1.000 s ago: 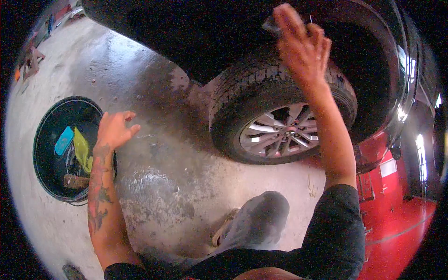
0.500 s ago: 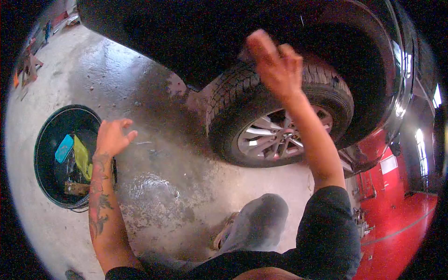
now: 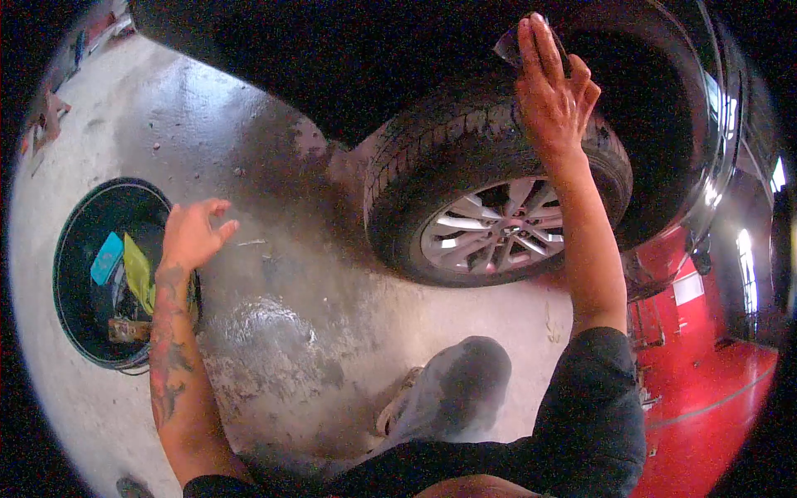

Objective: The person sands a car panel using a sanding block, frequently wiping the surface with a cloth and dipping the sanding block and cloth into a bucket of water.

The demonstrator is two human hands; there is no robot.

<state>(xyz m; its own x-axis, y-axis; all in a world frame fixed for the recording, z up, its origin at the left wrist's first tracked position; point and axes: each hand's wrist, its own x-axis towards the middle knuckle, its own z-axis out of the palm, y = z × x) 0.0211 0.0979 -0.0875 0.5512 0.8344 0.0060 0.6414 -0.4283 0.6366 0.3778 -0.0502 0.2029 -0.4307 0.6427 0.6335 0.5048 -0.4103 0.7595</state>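
Observation:
My right hand (image 3: 554, 100) reaches up against the dark wheel arch (image 3: 398, 41), above the tyre (image 3: 440, 158). Two of its fingers stretch forward over a flat, dark grey piece (image 3: 506, 50), and the others are bent. Only a corner of that piece shows, so its kind is unclear. Silver spokes fill the wheel rim (image 3: 490, 228) below my forearm. At the left, my left hand (image 3: 196, 232) hangs in the air near the edge of a black bucket (image 3: 62, 274), thumb apart from the loosely bent fingers, with nothing in it.
Inside the bucket lie a blue sponge-like block (image 3: 106, 259), a yellow-green cloth-like piece (image 3: 138, 270) and a brown brush-like block (image 3: 130, 330). The concrete floor (image 3: 274, 332) is wet in patches. My knee (image 3: 465, 373) is beneath my arms; a red surface (image 3: 706, 382) is at right.
My right hand has moved right and slightly upward along the wheel arch. My left hand has shifted a little up and stays beside the bucket. The view has moved slightly.

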